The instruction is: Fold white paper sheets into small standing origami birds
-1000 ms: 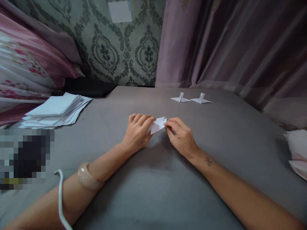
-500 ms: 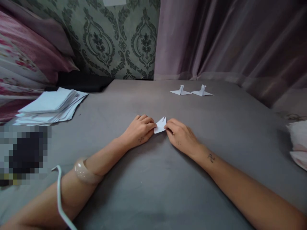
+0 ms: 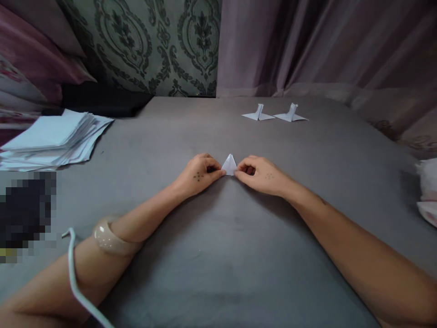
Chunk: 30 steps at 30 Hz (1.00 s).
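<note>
A small piece of folded white paper (image 3: 230, 165), now a triangle with its point upward, is held between both hands above the grey surface (image 3: 218, 255). My left hand (image 3: 201, 174) pinches its lower left corner between thumb and fingers. At the lower right corner, my right hand (image 3: 262, 174) grips it the same way. A crease runs down from the triangle's tip. Two finished-looking folded paper figures (image 3: 258, 114) with spread wings and upright centres sit side by side farther back, to the right.
A stack of white paper sheets (image 3: 44, 134) lies at the far left, near a black folded item (image 3: 102, 100). A white cable (image 3: 77, 287) crosses my left forearm. Curtains (image 3: 307, 45) and a patterned wall (image 3: 164, 50) stand behind. Something white (image 3: 428, 182) rests at the right edge.
The folded paper has turned from a slanted position to an upright triangle. Both hands have shifted their grip to its lower corners. The view has tilted slightly downward.
</note>
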Motion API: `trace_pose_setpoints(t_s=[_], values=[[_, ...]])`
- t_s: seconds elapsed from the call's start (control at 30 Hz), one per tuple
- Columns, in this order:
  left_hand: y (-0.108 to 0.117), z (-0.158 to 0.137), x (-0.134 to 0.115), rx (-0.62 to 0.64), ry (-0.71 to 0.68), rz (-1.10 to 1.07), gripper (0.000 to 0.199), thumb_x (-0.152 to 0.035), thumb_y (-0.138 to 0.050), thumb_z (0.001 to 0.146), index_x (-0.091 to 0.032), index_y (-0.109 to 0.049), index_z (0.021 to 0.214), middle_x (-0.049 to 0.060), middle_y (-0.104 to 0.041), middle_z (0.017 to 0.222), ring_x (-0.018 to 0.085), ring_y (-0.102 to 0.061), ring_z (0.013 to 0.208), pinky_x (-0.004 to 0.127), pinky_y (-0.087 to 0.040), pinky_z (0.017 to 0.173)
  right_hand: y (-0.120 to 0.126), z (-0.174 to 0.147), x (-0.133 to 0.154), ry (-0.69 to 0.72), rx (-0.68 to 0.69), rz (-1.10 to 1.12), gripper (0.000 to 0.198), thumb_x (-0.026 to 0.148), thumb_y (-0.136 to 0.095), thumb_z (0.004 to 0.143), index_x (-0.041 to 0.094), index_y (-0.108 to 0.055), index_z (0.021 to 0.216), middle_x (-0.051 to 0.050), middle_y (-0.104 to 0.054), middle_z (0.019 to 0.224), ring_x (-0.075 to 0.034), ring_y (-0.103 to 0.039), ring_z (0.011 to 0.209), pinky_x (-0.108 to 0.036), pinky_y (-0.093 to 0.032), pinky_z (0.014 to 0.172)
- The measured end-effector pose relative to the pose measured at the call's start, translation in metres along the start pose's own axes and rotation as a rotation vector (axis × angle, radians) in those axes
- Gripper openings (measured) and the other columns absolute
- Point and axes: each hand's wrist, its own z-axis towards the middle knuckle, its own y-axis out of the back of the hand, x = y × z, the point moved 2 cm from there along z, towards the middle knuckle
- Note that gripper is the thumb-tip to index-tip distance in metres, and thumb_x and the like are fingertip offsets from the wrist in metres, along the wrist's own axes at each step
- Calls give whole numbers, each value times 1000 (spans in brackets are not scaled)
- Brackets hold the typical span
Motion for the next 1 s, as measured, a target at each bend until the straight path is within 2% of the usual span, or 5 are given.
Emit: trace_pose_setpoints(t_s=[0.27, 0.53, 1.0], values=[[6, 2, -8, 55, 57, 38, 36, -38, -51, 88, -14, -63, 64, 5, -61, 79, 14, -54, 69, 26, -41, 64, 3, 7, -4, -112, 41, 83, 22, 39, -57, 80, 20, -66, 76, 0, -65, 70, -12, -53, 61, -26, -37, 57], [5, 2, -8, 40, 157, -21, 32, -42, -56, 82, -14, -67, 71, 4, -62, 77, 14, -52, 67, 25, -39, 59, 2, 11, -8, -132, 59, 82, 22, 40, -58, 78, 19, -67, 76, -1, -66, 71, -13, -54, 62, -26, -37, 56], [2, 6, -6, 21, 157, 17, 25, -36, -61, 82, -14, -69, 73, 5, -63, 84, 12, -51, 65, 25, -40, 60, 6, 13, -6, -218, 96, 138, 16, 35, -64, 71, 20, -68, 71, 0, -66, 69, -12, -54, 61, -24, -37, 54]])
